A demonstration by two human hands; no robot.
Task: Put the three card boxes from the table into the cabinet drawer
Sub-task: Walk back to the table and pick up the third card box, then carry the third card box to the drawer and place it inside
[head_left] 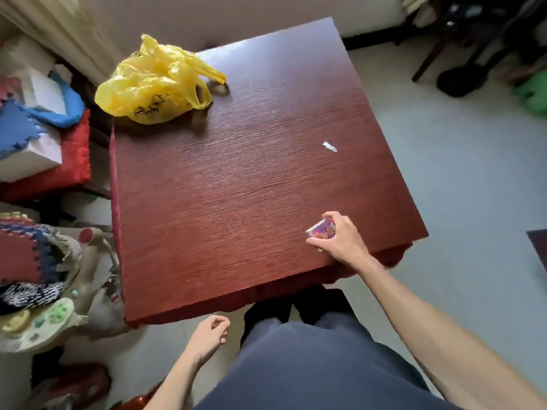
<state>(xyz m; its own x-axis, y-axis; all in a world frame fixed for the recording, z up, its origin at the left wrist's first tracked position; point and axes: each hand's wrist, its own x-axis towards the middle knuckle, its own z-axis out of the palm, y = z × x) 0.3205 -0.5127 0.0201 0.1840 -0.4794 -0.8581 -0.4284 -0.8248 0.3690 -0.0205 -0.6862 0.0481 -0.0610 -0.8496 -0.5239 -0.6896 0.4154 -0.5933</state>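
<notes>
Cluttered room, pale floor (pixel 444 179), dark red wood-grain table (pixel 236 179) filling the middle of the head view. Yellow bag (pixel 154 87) sits crumpled on the far left corner of the table. Small silvery scrap (pixel 329 147) lies on the right part of the tabletop, well apart from the bag. Foam mats (pixel 17 131) and a red cushion (pixel 71 167) are piled left of the table; toys lower left, blurred.

Right hand (pixel 340 241) is over the table's near right corner, fingers closed around a card box (pixel 323 229). Box is pink-purple, tilted, one edge up, thumb on the near side and fingertips on the far side. Cannot tell whether the box touches the tabletop. Only this one box is visible; no cabinet or drawer in view.

Left hand (pixel 210 335) hangs below the table's near edge, off the table, fingers loosely curled, holding nothing. Dark trousers (pixel 310 365) at the bottom of the frame.
</notes>
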